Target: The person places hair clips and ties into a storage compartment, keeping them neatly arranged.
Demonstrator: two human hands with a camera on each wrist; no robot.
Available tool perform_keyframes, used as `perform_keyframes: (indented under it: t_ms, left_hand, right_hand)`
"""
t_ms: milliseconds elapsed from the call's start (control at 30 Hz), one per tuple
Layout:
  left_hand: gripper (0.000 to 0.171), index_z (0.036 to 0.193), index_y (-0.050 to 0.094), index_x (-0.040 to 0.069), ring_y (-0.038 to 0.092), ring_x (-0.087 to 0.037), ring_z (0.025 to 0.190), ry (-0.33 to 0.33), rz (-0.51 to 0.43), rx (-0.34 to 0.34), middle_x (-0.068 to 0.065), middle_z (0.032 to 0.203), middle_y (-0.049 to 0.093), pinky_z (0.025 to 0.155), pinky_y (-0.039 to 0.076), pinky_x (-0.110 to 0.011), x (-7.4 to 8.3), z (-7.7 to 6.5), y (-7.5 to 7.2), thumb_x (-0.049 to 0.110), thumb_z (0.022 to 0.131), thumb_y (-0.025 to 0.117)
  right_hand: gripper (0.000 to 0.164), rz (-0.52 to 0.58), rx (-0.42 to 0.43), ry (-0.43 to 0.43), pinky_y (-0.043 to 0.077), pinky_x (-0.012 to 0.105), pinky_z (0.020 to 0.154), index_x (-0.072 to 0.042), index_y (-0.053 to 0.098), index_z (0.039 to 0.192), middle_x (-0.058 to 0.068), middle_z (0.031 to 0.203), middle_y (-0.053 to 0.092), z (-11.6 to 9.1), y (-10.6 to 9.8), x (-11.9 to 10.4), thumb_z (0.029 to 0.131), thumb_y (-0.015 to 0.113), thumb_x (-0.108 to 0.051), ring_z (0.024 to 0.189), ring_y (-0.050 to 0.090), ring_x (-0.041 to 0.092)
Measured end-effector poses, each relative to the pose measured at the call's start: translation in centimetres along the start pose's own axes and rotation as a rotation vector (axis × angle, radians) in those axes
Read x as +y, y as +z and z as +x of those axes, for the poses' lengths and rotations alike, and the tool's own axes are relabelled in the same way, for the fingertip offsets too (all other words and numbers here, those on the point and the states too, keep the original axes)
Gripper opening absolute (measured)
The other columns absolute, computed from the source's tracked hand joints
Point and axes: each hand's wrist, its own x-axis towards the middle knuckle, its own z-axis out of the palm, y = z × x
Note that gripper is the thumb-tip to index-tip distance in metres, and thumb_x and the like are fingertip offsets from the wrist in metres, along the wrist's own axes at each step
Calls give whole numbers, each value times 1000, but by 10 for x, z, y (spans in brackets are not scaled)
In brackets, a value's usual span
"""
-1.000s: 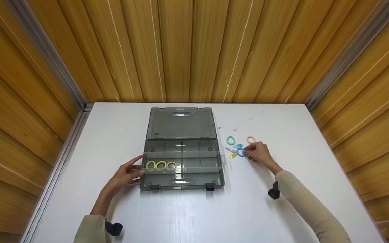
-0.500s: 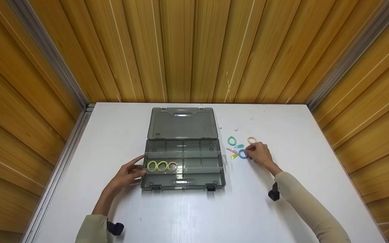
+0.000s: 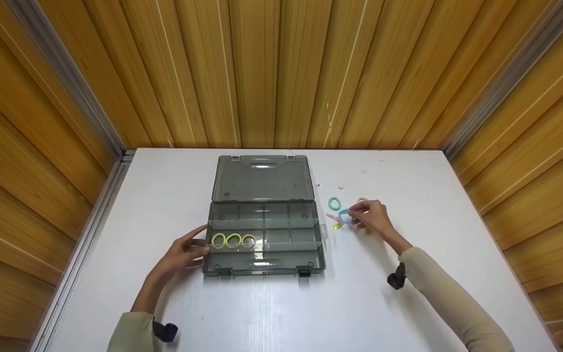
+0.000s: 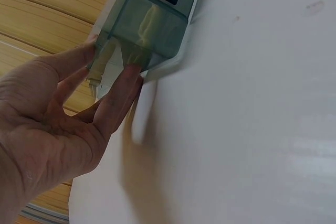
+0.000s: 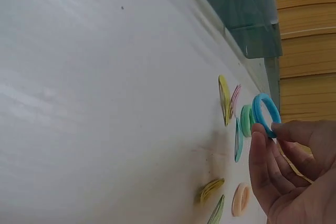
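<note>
My left hand [image 3: 182,253] rests at the left side of a grey see-through divided box [image 3: 215,262], fingers extended and tips touching its wall. Two yellow hair ties [image 3: 218,234] and one peach-toned hair tie [image 3: 248,235] lie in a row in its middle left compartment. To the right of the box, my right hand [image 3: 372,217] pinches a blue hair tie [image 5: 256,109] between thumb and fingertips, raised above the table. Beneath and around it lie a yellow clip [image 5: 224,98], a pink clip [image 5: 234,102], a teal clip [image 5: 238,140] and a green hair tie [image 5: 246,121].
The box's lid [image 3: 262,182] is folded back towards the far edge of the white table [image 3: 271,318]. A peach hair tie [image 5: 240,199], a yellow hair clip [image 5: 211,188] and a green clip [image 5: 216,211] lie near my right hand. Wood-patterned walls [image 3: 257,73] surround the table.
The blue hair tie has been lifted off the table in my right hand, which has moved slightly up and left. My left hand stays at the box.
</note>
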Motion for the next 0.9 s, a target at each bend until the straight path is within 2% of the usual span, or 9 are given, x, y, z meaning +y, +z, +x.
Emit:
perform_keyframes:
  t_ms: [200,433,633,700,900]
  left_hand:
    - [74,162,30,12,66,-32,116,11,-4,-6,-34,138,50,99,57,-50,0,0,1,17,99,69]
    - [74,162,28,12,65,-34,118,-5,-8,-4,-34,141,49,100,56,-52,2,-2,-1,16,100,68]
    - [75,162,27,13,65,-33,118,-28,-26,8,-34,143,48,100,56,-51,3,-2,-2,17,99,68]
    - [75,163,27,13,65,-33,118,-26,-29,4,-33,143,48,101,56,-51,2,-1,-2,17,99,68]
    - [75,162,27,13,65,-33,118,-17,-44,-8,-34,142,48,102,55,-52,0,0,0,16,99,68]
  right_hand:
    - [24,144,-56,34,63,25,65,15,68,111,25,101,72,-3,3,-12,95,70,-3,71,74,12]
    - [28,257,-108,7,64,30,70,17,66,113,20,97,72,-1,16,-32,94,71,-3,73,75,15]
    - [30,276,-180,-31,63,26,68,16,66,114,19,97,73,4,33,-53,94,72,-6,72,72,10]
    - [31,279,-201,-35,63,26,67,15,67,114,21,98,74,4,39,-57,94,73,-7,72,72,10]
    - [29,242,-259,-73,64,28,67,12,69,113,15,95,74,1,58,-66,93,74,-9,74,74,15]
